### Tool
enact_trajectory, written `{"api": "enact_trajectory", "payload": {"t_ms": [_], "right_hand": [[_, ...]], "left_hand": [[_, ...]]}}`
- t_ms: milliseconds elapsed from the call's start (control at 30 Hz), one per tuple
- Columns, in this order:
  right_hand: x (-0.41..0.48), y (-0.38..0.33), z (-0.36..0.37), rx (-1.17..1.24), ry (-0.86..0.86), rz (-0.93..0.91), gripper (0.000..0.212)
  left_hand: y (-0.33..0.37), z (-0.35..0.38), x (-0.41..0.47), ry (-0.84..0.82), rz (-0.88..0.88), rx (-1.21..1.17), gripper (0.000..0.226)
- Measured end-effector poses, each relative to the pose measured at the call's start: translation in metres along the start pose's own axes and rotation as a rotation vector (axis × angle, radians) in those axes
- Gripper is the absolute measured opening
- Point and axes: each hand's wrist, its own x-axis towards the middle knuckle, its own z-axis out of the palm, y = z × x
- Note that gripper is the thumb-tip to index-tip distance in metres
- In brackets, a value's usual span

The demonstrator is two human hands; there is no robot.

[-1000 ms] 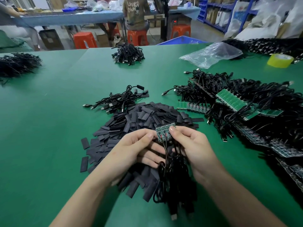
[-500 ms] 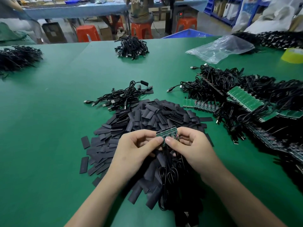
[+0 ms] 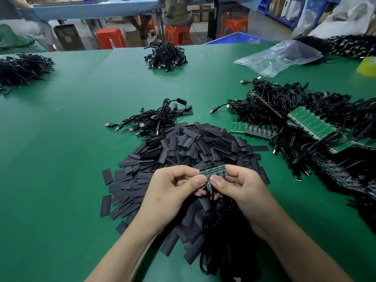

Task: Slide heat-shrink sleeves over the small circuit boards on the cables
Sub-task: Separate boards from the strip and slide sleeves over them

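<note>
Just above the near edge of the heap of heat-shrink sleeves (image 3: 193, 143), both hands meet on a short strip of small circuit boards (image 3: 213, 172). The left grip (image 3: 171, 192) and the right grip (image 3: 244, 192) each pinch it, thumbs nearly touching at its lower edge, while its black cables (image 3: 211, 231) hang toward the person across the heap. No sleeve is visible in either hand, so the step looks like parting or singling out one board before sleeving it. I cannot tell which. To do it well, the pinch should sit on the board edges rather than on the parts. The bend should stay right at the joint between boards, so that the soldered wires take no strain. Then a flattened sleeve needs its mouth squeezed open. It is best fed along a straight cable until it covers the whole board. The sleeves lie loose on the green bench (image 3: 61, 159) and are not in any tray. A few have strayed off the heap's left side. Just behind the heap lies a small bundle of loose cables (image 3: 154, 119). To its right lies a large tangle of cabled board panels (image 3: 309, 123). Far beyond the heap and to the right lies a clear plastic bag (image 3: 280, 55), crumpled flat, and nothing plainly shows inside it. Beyond the bench's far edge, behind the heap, the rim of a blue bin (image 3: 238, 38) shows. Its contents are hidden.
</note>
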Motion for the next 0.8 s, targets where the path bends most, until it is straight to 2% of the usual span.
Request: {"api": "enact_trajectory", "payload": {"t_ms": [167,300,367,433,533,600,700,800], "right_hand": [[-0.001,-0.001,0.001,0.097,-0.039,0.058,0.026],[-0.003,-0.006,0.003,0.307,-0.118,0.152,0.025],[-0.004,-0.01,0.003,0.308,-0.127,0.144,0.021],[-0.003,-0.011,-0.002,0.107,-0.023,0.064,0.006],[-0.003,-0.008,-0.006,-0.459,0.251,-0.193,0.01],[-0.004,-0.009,-0.003,-0.743,0.324,-0.423,0.02],[-0.007,-0.009,0.008,-0.73,0.152,-0.552,0.021],[-0.013,-0.004,0.019,-0.638,0.055,-0.466,0.02]], "left_hand": [[0.003,-0.001,0.001,-0.014,-0.014,-0.012,0.013],[0.006,-0.001,0.0,-0.034,-0.001,-0.026,0.013],[0.01,-0.002,-0.001,-0.016,0.004,-0.043,0.012],[0.012,-0.004,-0.001,0.019,0.024,-0.033,0.01],[0.015,-0.008,-0.002,0.051,0.082,0.024,0.006],[0.015,-0.009,-0.004,0.043,0.153,0.074,0.005],[0.011,-0.009,-0.004,0.043,0.252,0.133,0.01],[0.011,-0.01,-0.006,0.08,0.251,0.225,0.015]]}}
